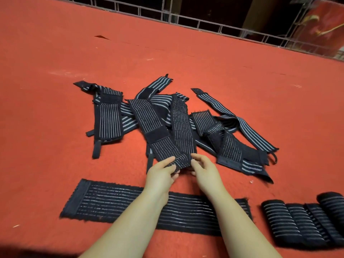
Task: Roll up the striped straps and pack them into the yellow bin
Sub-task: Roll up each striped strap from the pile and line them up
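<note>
A loose pile of black straps with grey stripes (167, 116) lies in the middle of the red cloth. My left hand (162, 174) pinches the near end of one strap (181, 131) that runs up into the pile. My right hand (204, 170) is at the same end, fingers curled on its right edge. One long strap (104, 203) lies flat and straight under my forearms. Several rolled straps (301, 222) sit side by side at the lower right. No yellow bin is in view.
The red cloth surface (55, 71) stretches far left and back. A metal wire grid fence (204, 23) runs along its far edge, with darkness behind it. A red patterned cloth (323, 25) hangs at the top right.
</note>
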